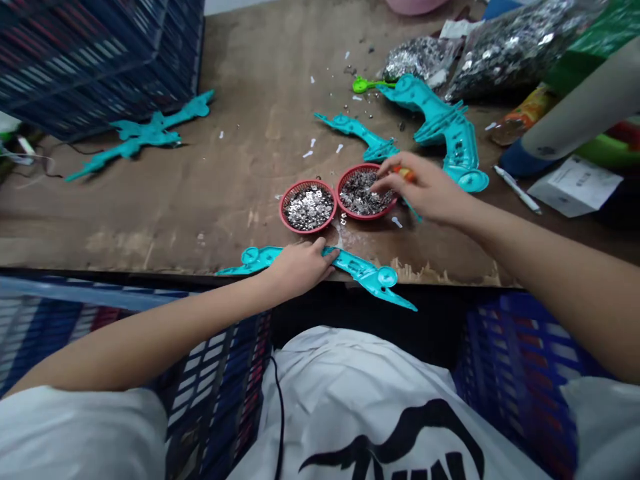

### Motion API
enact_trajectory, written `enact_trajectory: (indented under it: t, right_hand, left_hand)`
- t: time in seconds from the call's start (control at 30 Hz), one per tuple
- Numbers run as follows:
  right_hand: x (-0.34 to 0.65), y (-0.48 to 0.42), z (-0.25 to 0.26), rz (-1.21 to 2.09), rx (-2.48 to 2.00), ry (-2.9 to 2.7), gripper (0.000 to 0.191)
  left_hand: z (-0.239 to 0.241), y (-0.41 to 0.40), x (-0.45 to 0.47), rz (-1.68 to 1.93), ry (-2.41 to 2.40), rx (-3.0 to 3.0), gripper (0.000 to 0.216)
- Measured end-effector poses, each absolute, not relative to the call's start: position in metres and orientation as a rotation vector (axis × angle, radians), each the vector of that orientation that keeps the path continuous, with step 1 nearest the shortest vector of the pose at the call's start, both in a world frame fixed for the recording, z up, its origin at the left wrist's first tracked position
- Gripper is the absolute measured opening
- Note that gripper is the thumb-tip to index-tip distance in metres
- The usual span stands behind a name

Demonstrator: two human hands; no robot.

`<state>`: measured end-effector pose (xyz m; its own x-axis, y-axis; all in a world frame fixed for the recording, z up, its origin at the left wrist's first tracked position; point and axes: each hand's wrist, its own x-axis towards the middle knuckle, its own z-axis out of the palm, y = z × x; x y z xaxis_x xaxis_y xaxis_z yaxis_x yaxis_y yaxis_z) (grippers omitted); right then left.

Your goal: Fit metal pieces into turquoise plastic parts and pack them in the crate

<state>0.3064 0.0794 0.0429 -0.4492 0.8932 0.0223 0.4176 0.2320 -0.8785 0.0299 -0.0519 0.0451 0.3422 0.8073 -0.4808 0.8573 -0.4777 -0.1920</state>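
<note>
At the table's front edge, my left hand (301, 267) is closed over the middle of a long turquoise plastic piece (367, 272), whose right end sticks out past the edge. My right hand (425, 187) hangs over the right red basket (363, 213), thumb and fingertips at the small shiny metal pieces (357, 192) inside. An orange-handled tool (404, 173) is tucked in that hand; most of it is hidden by the fingers. Beside it stands the left red basket (306, 230), filled with similar small metal parts (310, 207).
More turquoise pieces lie at the back right (460, 143), behind the baskets (357, 130) and at left (145, 133). A blue crate (125, 73) stands at the back left. Bags of metal parts (515, 50), a white pen (517, 190) and a small box (575, 185) are on the right.
</note>
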Motion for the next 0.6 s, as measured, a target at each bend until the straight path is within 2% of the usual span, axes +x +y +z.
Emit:
enact_trajectory:
  t: [0.07,0.2,0.33,0.5,0.6]
  right_hand:
    - [0.302,0.087,0.031,0.874,-1.235,-2.302,0.026]
    - [0.290,0.094,0.015,0.687,-1.280,-2.623,0.035]
    - [0.283,0.088,0.013,0.681,-1.335,-2.593,0.031]
    - [0.290,0.084,0.020,0.622,-1.366,-2.595,0.032]
    - [0.302,0.089,0.021,0.533,-1.419,-2.611,0.030]
  left_hand:
    - [0.041,-0.051,0.030,-0.746,1.541,2.491,0.063]
    - [0.033,-0.055,0.006,-0.562,1.406,2.421,0.088]
    - [0.022,-0.056,-0.023,-0.422,1.233,2.415,0.083]
    - [0.010,-0.061,-0.035,-0.359,1.084,2.345,0.098]
    - [0.007,-0.066,-0.037,-0.310,1.050,2.339,0.096]
